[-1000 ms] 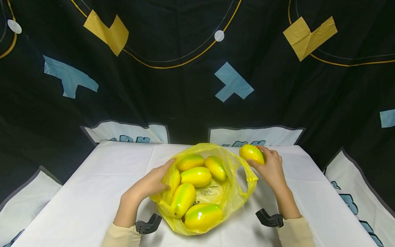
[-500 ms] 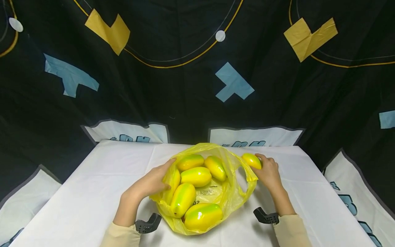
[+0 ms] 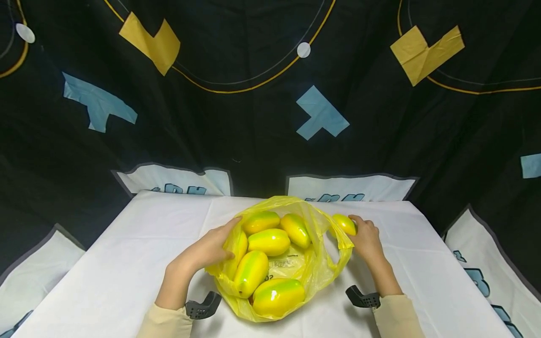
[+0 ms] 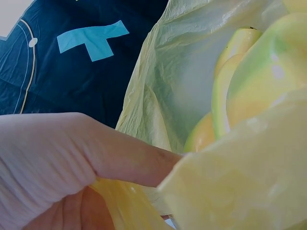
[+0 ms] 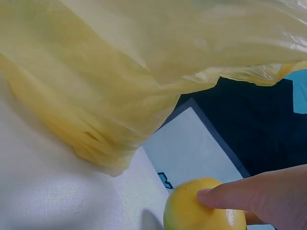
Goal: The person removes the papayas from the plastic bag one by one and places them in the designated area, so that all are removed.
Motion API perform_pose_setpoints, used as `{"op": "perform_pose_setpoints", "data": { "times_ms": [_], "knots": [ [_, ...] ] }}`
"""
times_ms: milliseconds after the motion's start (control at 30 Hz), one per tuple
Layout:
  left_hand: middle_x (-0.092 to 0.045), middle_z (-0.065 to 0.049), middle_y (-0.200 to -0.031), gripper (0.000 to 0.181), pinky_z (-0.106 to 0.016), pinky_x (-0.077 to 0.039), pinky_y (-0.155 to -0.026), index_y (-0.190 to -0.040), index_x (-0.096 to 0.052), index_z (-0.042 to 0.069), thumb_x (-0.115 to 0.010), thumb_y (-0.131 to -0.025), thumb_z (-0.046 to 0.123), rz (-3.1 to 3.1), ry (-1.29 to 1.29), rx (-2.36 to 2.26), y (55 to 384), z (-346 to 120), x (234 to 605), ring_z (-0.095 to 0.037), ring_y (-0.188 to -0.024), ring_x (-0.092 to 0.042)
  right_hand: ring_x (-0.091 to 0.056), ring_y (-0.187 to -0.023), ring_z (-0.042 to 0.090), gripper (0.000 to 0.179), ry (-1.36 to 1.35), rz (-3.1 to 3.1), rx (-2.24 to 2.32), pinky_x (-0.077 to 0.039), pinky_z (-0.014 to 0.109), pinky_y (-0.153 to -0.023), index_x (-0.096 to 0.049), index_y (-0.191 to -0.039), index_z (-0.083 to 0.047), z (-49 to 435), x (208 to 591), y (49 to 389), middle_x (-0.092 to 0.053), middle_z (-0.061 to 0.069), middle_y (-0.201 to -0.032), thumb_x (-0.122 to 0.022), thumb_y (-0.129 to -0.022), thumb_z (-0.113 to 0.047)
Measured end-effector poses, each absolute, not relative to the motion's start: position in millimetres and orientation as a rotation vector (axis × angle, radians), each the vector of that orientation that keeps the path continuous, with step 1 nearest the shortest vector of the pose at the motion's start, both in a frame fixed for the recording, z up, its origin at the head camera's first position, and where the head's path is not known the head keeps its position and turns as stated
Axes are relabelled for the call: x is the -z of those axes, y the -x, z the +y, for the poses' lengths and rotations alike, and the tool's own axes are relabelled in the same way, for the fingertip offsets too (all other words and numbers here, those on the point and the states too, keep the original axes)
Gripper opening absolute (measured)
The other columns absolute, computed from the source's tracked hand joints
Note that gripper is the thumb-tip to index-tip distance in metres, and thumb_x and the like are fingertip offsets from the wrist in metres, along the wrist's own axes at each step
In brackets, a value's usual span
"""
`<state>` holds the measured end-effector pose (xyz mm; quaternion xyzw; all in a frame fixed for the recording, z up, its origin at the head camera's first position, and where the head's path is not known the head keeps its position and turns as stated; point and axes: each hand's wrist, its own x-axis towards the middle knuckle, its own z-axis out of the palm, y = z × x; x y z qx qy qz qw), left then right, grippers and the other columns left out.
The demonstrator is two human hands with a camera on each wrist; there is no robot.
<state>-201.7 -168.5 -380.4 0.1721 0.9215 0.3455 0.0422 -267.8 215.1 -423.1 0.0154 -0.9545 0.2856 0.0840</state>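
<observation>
A yellow plastic bag point(image 3: 321, 277) lies mouth up on the white table, holding several glossy yellow-green oval fruits point(image 3: 268, 241). My left hand point(image 3: 210, 247) grips its left rim; in the left wrist view the thumb point(image 4: 139, 160) goes behind a fold of the bag. To the right of the bag, my right hand point(image 3: 367, 237) holds one more yellow-green fruit point(image 3: 344, 224) between thumb and fingers. The bag's handle loop partly covers that fruit in the head view. In the right wrist view a finger lies along the held fruit point(image 5: 192, 206). Whether it touches the table, I cannot tell.
The white-clothed table point(image 3: 127, 263) extends to both sides of the bag. Behind it hangs a black curtain point(image 3: 236, 141) with blue and gold patches. Each wrist carries a black camera mount point(image 3: 204, 306).
My right hand has brought its fruit slightly left and lower, behind the bag's right handle. The left hand and the bag stay where they were.
</observation>
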Motion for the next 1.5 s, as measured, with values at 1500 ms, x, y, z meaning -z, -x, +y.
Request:
{"op": "perform_pose_setpoints", "data": {
  "times_ms": [1500],
  "knots": [
    [-0.046, -0.014, -0.143, 0.079, -0.05, -0.037, -0.104, -0.15, -0.032, 0.009, -0.069, -0.082, -0.004, 2.839, -0.47, -1.015, 203.4, -166.9, 381.6, -0.031, -0.125, -0.046, -0.044, -0.111, 0.054, 0.057, -0.073, -2.949, -0.799, -0.04, 0.063, -0.092, -0.045, -0.136, 0.007, 211.2, 416.1, 263.8, -0.047, 0.038, -0.123, -0.062, -0.088, -0.018]
  ]
}}
